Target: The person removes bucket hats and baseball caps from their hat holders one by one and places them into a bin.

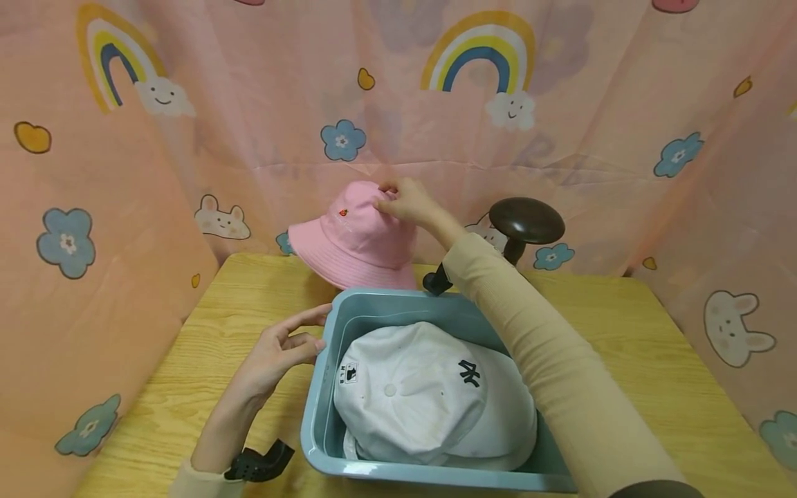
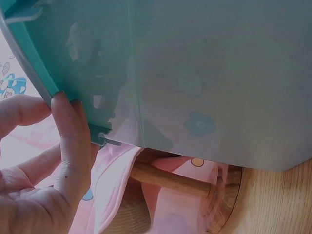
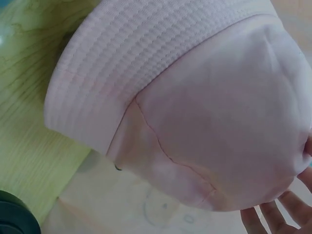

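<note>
My right hand [image 1: 411,202] pinches the crown of a pink bucket hat [image 1: 367,238] with a small strawberry mark, behind the basin. In the right wrist view its fingers touch the crown of the hat [image 3: 209,112]. My left hand [image 1: 270,360] touches the left rim of a blue-grey plastic basin [image 1: 314,415], thumb and index finger against its outside. Inside that basin lies a white baseball cap [image 1: 411,394] with a dark logo. From the left wrist, the left hand [image 2: 53,151] meets the rim of the basin [image 2: 34,73].
A dark brown mushroom-shaped stand [image 1: 526,221] rises behind the basin to the right. In the left wrist view a wooden post [image 2: 170,180] with a round base shows near pink fabric. Everything stands on a wood-grain table [image 1: 647,360] before a pink patterned curtain [image 1: 261,90].
</note>
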Demonstrator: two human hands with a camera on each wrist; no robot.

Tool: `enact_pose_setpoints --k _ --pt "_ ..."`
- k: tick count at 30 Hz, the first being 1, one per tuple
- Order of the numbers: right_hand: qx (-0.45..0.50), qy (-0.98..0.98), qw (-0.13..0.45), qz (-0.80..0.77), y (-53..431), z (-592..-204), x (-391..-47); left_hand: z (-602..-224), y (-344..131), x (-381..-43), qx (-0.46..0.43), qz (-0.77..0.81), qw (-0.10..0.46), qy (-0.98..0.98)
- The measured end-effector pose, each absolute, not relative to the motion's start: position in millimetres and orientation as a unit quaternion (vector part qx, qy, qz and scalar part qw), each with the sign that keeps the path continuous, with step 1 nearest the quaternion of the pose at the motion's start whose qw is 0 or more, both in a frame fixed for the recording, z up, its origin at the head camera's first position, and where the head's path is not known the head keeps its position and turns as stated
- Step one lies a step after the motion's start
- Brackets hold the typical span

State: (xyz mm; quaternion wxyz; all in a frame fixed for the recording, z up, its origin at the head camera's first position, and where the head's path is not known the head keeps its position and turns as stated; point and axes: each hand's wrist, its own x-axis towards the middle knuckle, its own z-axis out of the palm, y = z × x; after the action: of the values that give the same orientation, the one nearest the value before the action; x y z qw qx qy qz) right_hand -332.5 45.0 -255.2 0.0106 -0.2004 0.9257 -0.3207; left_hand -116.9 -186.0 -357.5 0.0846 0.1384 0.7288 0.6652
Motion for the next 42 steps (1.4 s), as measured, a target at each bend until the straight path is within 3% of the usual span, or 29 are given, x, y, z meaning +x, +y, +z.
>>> enact_pose_setpoints --k 15,42 --pt "-0.235 0.929 -0.071 -0.276 36 -254 -323 -357 -191 -116 0.137 0.665 0.092 0.729" --pt "-0.22 0.893 -0.169 -0.354 33 -233 -310 -360 -189 -117 0.137 0.667 0.091 0.727"
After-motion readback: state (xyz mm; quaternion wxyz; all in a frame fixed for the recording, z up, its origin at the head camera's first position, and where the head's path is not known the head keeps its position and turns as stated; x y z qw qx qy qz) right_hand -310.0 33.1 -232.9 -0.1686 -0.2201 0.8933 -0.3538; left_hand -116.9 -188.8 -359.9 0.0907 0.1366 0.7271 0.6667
